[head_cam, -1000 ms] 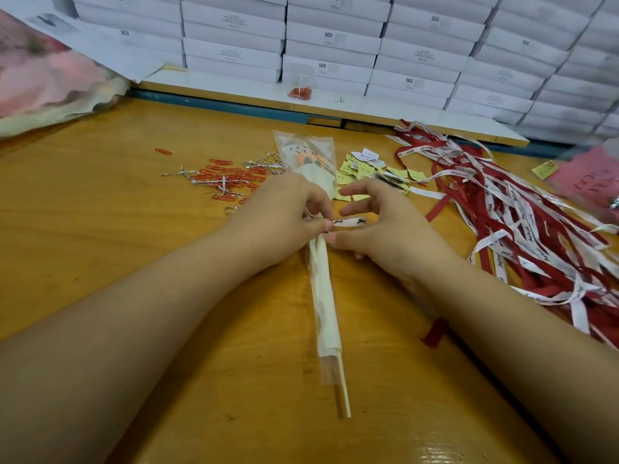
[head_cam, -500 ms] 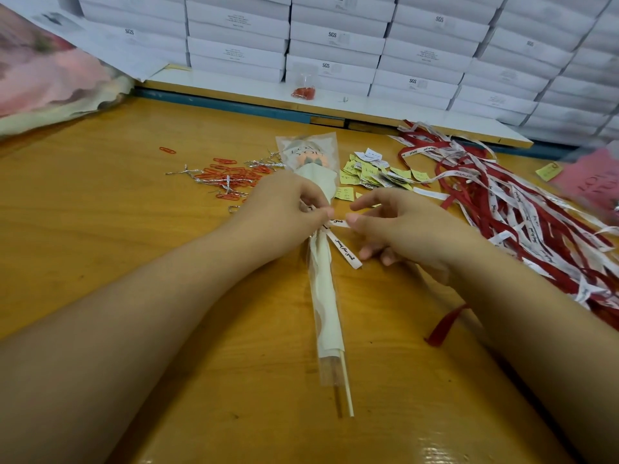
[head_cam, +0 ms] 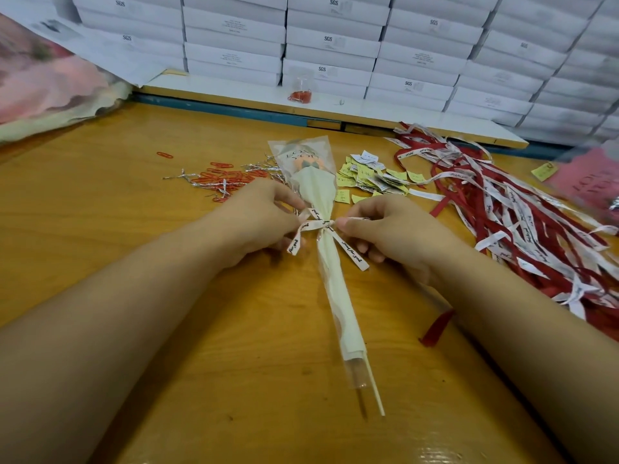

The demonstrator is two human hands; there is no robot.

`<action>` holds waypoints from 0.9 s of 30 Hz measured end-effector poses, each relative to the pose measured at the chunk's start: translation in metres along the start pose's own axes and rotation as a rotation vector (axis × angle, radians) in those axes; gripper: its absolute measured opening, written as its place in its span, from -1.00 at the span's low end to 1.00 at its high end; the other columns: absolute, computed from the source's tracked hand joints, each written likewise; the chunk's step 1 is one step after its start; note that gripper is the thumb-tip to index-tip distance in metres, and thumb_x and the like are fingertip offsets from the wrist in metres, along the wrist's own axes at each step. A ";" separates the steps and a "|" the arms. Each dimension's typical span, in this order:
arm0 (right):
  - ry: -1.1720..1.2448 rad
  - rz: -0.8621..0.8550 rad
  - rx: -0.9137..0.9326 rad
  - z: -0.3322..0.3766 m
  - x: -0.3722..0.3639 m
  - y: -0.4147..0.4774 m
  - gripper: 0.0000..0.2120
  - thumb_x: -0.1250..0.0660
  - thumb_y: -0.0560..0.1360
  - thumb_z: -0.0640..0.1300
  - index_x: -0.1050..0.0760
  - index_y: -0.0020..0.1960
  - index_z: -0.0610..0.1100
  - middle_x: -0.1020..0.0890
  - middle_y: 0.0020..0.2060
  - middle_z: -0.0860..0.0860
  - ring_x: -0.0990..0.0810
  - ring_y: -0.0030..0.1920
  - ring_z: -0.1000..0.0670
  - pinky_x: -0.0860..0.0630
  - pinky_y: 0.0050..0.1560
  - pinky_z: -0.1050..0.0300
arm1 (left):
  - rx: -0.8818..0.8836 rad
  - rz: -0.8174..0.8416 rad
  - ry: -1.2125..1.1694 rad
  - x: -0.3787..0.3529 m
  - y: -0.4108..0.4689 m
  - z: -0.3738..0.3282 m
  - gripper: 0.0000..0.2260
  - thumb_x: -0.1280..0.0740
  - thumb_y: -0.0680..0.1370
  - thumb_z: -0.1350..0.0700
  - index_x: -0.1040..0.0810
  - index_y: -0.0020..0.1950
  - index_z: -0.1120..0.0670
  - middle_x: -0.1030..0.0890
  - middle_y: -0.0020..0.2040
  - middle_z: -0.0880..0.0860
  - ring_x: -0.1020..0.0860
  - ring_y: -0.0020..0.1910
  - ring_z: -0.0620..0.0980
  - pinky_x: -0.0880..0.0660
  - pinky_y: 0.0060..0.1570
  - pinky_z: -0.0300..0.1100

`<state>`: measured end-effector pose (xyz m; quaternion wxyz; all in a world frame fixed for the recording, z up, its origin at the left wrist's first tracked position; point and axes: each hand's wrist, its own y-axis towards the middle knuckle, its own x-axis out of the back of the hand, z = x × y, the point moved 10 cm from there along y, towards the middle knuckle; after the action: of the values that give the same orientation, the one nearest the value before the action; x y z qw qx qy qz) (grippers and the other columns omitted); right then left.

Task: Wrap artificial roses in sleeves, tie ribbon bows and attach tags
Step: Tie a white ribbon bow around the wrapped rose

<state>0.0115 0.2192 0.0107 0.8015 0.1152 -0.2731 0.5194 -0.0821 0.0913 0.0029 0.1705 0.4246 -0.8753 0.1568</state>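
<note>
The sleeved rose [head_cam: 330,296] lies on the table [head_cam: 100,212], bloom toward 12 o'clock, while left hand [head_cam: 258,219] at 9 o'clock and right hand [head_cam: 385,229] at 3 o'clock each pinch 1 loop of the ribbon bow [head_cam: 316,225], likely to cinch it.

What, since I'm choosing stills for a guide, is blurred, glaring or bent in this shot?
Head view, centre: the ribbon bow and the sleeved rose read sharp. Head view, right edge: the pink card is smeared. Head view, top: the rows of white boxes bow from the wide lens. Head view, bottom: a pale glare patch lies on the table.
</note>
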 end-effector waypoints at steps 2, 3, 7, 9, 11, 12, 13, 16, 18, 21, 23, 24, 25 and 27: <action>0.075 -0.002 0.004 0.000 0.001 -0.001 -0.84 -0.35 0.54 -0.11 -0.58 -0.15 -0.19 -0.53 -0.54 0.09 -0.40 -0.58 0.17 -0.35 -0.55 0.34 | -0.004 0.049 -0.024 -0.005 -0.001 -0.001 -0.79 -0.36 0.51 0.31 -0.59 0.07 0.06 -0.65 -0.22 0.06 -0.63 -0.39 -0.06 -0.58 -0.40 -0.27; 0.101 -0.005 0.007 0.000 0.001 -0.001 -0.85 -0.34 0.54 -0.13 -0.58 -0.14 -0.20 -0.55 -0.52 0.08 -0.41 -0.57 0.18 -0.36 -0.55 0.34 | -0.020 0.074 -0.021 -0.007 -0.001 -0.002 -0.78 -0.37 0.50 0.32 -0.58 0.07 0.06 -0.65 -0.31 0.03 -0.62 -0.41 -0.08 -0.58 -0.40 -0.28; 0.110 -0.013 0.016 0.001 -0.001 -0.001 -0.89 -0.37 0.52 -0.20 -0.60 -0.17 -0.18 -0.60 -0.44 0.01 -0.46 -0.51 0.16 -0.41 -0.51 0.34 | -0.230 0.008 0.235 -0.004 -0.003 -0.021 -0.87 -0.43 0.49 0.17 -0.61 0.00 0.00 -0.57 -0.28 -0.04 -0.57 -0.45 -0.17 -0.56 -0.39 -0.31; 0.105 -0.019 0.013 0.001 -0.001 0.000 -0.88 -0.38 0.51 -0.22 -0.61 -0.20 -0.17 -0.60 -0.45 0.02 -0.47 -0.51 0.16 -0.42 -0.50 0.35 | -0.388 -0.043 0.492 -0.005 -0.007 -0.037 -0.90 -0.40 0.50 0.07 -0.62 0.00 -0.02 -0.52 -0.23 -0.10 -0.50 -0.33 -0.19 -0.44 -0.35 -0.34; 0.095 -0.026 0.003 -0.001 0.001 0.000 -0.87 -0.38 0.51 -0.22 -0.62 -0.21 -0.16 -0.60 -0.46 0.03 -0.48 -0.51 0.17 -0.44 -0.48 0.36 | -0.493 -0.047 0.664 -0.011 -0.010 -0.046 -0.88 -0.35 0.53 0.02 -0.63 0.02 -0.03 -0.54 -0.16 -0.10 -0.45 -0.22 -0.19 -0.43 -0.23 -0.30; 0.087 -0.029 -0.002 -0.002 0.002 0.000 -0.87 -0.38 0.51 -0.21 -0.62 -0.21 -0.16 -0.61 -0.46 0.04 -0.48 -0.52 0.17 -0.44 -0.48 0.36 | -0.520 -0.044 0.720 -0.013 -0.010 -0.048 -0.87 -0.32 0.55 0.02 -0.63 0.02 -0.02 -0.56 -0.11 -0.08 -0.46 -0.17 -0.17 -0.48 -0.15 -0.22; 0.077 -0.034 -0.004 -0.003 0.003 0.000 -0.87 -0.37 0.51 -0.21 -0.62 -0.21 -0.16 -0.61 -0.46 0.04 -0.47 -0.52 0.17 -0.44 -0.48 0.36 | -0.536 -0.039 0.769 -0.015 -0.010 -0.048 -0.86 -0.28 0.57 0.03 -0.62 0.01 -0.01 -0.56 -0.06 -0.05 -0.48 -0.11 -0.12 -0.51 -0.09 -0.14; 0.035 -0.060 -0.013 -0.005 0.005 0.001 -0.89 -0.36 0.53 -0.21 -0.61 -0.15 -0.20 -0.59 -0.44 0.02 -0.45 -0.56 0.20 -0.42 -0.50 0.37 | -0.536 -0.022 0.866 -0.017 -0.011 -0.046 -0.85 -0.22 0.60 0.04 -0.54 -0.11 -0.01 -0.50 -0.02 -0.04 -0.45 0.00 -0.05 -0.47 -0.06 -0.08; -0.005 -0.073 -0.019 -0.005 0.006 0.001 -0.88 -0.34 0.54 -0.21 -0.60 -0.14 -0.22 -0.58 -0.43 0.01 -0.42 -0.59 0.21 -0.40 -0.52 0.38 | -0.510 -0.029 0.892 -0.017 -0.012 -0.045 -0.84 -0.21 0.60 0.02 -0.44 -0.19 -0.07 -0.44 0.00 -0.05 -0.40 0.07 -0.04 -0.43 -0.07 -0.08; -0.075 -0.072 -0.031 -0.005 0.005 0.001 -0.86 -0.32 0.55 -0.20 -0.59 -0.16 -0.20 -0.56 -0.43 -0.01 -0.40 -0.61 0.19 -0.37 -0.54 0.38 | -0.452 -0.041 0.952 -0.017 -0.010 -0.041 -0.77 -0.19 0.61 0.01 -0.34 -0.26 -0.11 -0.39 0.01 -0.07 -0.36 0.10 -0.04 -0.43 -0.09 -0.05; -0.092 -0.067 -0.044 -0.006 0.004 0.000 -0.84 -0.32 0.55 -0.19 -0.59 -0.17 -0.19 -0.55 -0.42 -0.02 -0.40 -0.61 0.17 -0.37 -0.54 0.37 | -0.427 -0.051 0.973 -0.015 -0.010 -0.039 -0.72 -0.19 0.61 0.01 -0.30 -0.30 -0.09 -0.35 -0.06 -0.10 -0.35 0.05 -0.05 -0.44 -0.09 -0.04; -0.092 -0.067 -0.047 -0.006 0.004 0.000 -0.84 -0.31 0.55 -0.19 -0.58 -0.18 -0.20 -0.55 -0.43 -0.03 -0.40 -0.61 0.16 -0.38 -0.55 0.36 | -0.427 -0.049 0.969 -0.014 -0.010 -0.039 -0.71 -0.20 0.61 0.02 -0.29 -0.32 -0.09 -0.35 -0.11 -0.10 -0.35 0.02 -0.06 -0.45 -0.09 -0.04; -0.088 -0.068 -0.048 -0.005 0.004 0.000 -0.83 -0.31 0.55 -0.18 -0.58 -0.18 -0.20 -0.55 -0.44 -0.03 -0.40 -0.61 0.16 -0.38 -0.55 0.36 | -0.432 -0.041 0.952 -0.013 -0.010 -0.039 -0.71 -0.21 0.61 0.03 -0.29 -0.32 -0.07 -0.35 -0.15 -0.11 -0.37 -0.02 -0.05 -0.46 -0.09 -0.04; -0.063 -0.068 -0.040 -0.004 0.003 -0.001 -0.83 -0.31 0.56 -0.16 -0.59 -0.15 -0.22 -0.58 -0.43 -0.04 -0.43 -0.57 0.13 -0.41 -0.53 0.33 | -0.435 -0.010 0.882 -0.012 -0.011 -0.037 -0.76 -0.22 0.59 0.07 -0.36 -0.29 -0.02 -0.42 -0.15 -0.08 -0.43 -0.07 -0.02 -0.47 -0.08 -0.06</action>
<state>0.0147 0.2230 0.0097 0.8119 0.1245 -0.3045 0.4824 -0.0606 0.1081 0.0320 0.6105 0.2764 -0.7299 0.1347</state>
